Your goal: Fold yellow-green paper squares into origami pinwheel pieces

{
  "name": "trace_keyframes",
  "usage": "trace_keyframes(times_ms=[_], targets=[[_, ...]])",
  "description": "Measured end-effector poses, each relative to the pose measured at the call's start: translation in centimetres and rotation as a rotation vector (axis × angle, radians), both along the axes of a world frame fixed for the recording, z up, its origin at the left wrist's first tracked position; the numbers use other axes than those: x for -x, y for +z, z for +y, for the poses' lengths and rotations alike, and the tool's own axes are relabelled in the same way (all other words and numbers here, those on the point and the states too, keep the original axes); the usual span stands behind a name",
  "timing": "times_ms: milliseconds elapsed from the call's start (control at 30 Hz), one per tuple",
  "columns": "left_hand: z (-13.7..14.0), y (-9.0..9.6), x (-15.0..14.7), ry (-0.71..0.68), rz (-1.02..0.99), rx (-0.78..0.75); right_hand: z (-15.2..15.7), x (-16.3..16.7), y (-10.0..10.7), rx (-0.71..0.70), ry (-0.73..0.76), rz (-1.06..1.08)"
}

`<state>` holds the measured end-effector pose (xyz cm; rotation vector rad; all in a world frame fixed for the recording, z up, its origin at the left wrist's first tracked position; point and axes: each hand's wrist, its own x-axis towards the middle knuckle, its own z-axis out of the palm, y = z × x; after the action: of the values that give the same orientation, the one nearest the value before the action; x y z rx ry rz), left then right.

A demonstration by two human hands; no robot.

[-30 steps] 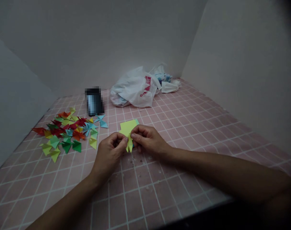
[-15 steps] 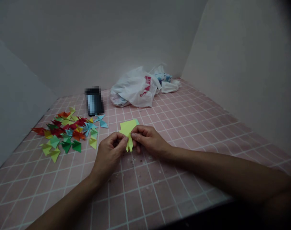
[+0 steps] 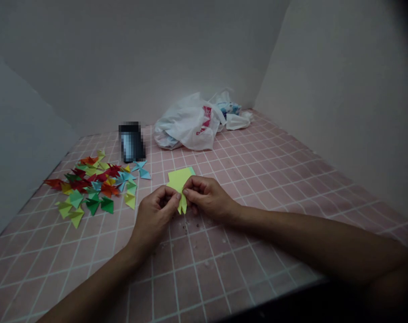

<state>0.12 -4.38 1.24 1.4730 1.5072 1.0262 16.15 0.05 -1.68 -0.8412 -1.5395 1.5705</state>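
A small folded piece of yellow paper is pinched between my two hands, its split, pointed ends facing me. My left hand grips its left side with thumb and forefinger. From the right, my right hand pinches the same piece, its fingers closed and partly hiding the folds. Just behind the hands lies a stack of square paper sheets, yellow on top with a pale green edge showing at the right.
Many folded paper pieces in red, orange, yellow, green and blue lie in a loose heap at the left. A pixelated dark device stands behind them. White plastic bags rest against the back wall on the pink checked surface.
The fingers of my right hand have shifted slightly on the folded paper and curled in closer. The paper's pointed ends are turned a little; everything else stays put.
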Motion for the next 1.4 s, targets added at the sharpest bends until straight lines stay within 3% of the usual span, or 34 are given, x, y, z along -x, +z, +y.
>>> trace_keyframes(times_ms=[467, 700, 967, 1200, 1400], targets=[[0.3, 0.1, 0.3, -0.098, 0.062, 0.058, 0.1, -0.5, 0.4, -0.124, 0.046, -0.108], [0.2, 0.3, 0.5, -0.11, -0.161, 0.097, 0.3, -0.6, 0.8, -0.32, -0.134, -0.175], [0.0, -0.1, 0.0, -0.078, -0.178, 0.063, 0.0, -0.7, 0.5, -0.782, -0.23, -0.287], [0.1, -0.7, -0.1, -0.068, -0.164, 0.023, -0.3, -0.8, 0.1, -0.887, -0.22, -0.303], [0.1, -0.5, -0.3, -0.062, -0.253, 0.098, -0.1, -0.8, 0.0, -0.985, -0.181, -0.276]])
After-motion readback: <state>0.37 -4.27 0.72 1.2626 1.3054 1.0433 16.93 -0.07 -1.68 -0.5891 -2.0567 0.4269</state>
